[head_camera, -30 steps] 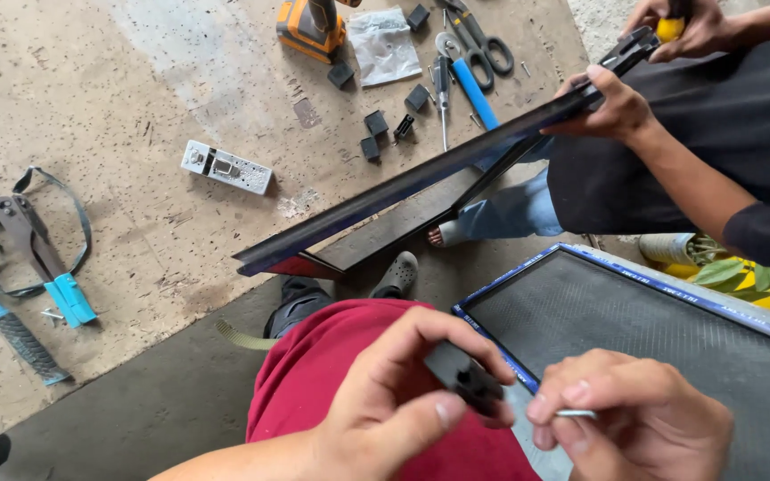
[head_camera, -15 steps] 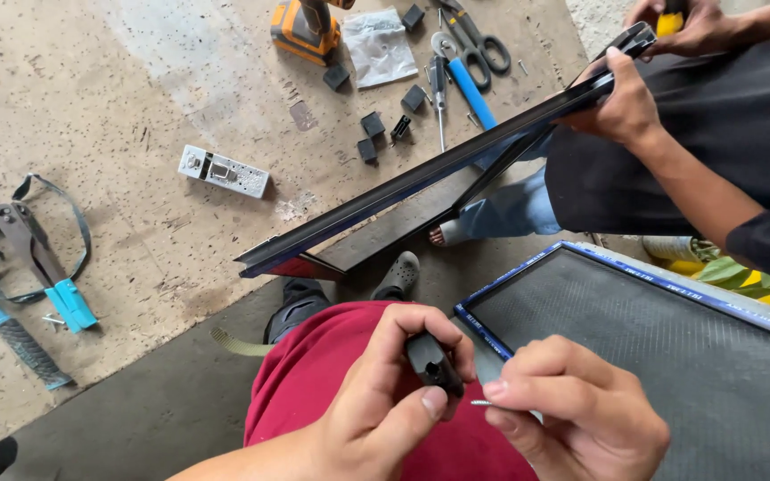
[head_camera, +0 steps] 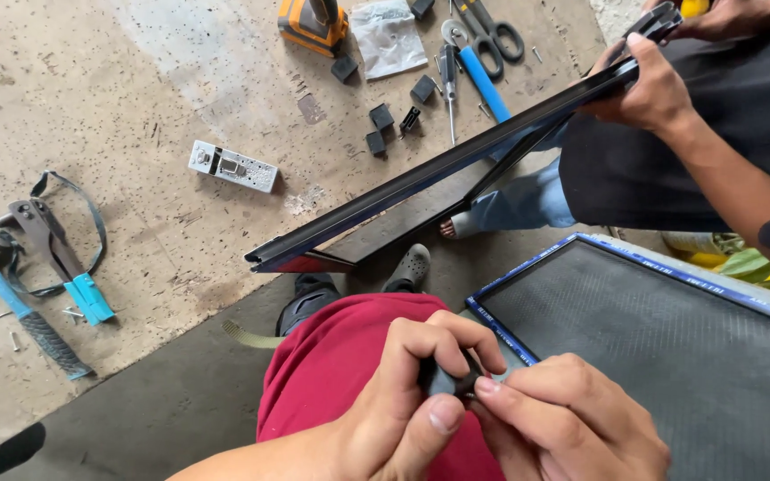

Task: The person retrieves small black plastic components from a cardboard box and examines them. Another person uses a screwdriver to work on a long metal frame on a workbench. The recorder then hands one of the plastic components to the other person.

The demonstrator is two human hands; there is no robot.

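My left hand pinches a small black plastic piece between thumb and fingers, low in the head view over my red-clad lap. My right hand presses its fingertips against the same piece from the right; whatever thin metal bit it held is hidden now. A framed dark mesh screen lies just right of my hands. Across from me, another person's hand grips a long black frame profile that slants down to the floor.
On the concrete floor lie several black corner pieces, a blue-handled screwdriver, scissors, a plastic bag, an orange tool, a grey-white bracket, a rivet tool and a hammer.
My hands have closed together around the black piece and come lower in view; the thin metal pin in my right fingers is no longer visible. The other person's frame profile shifted slightly.
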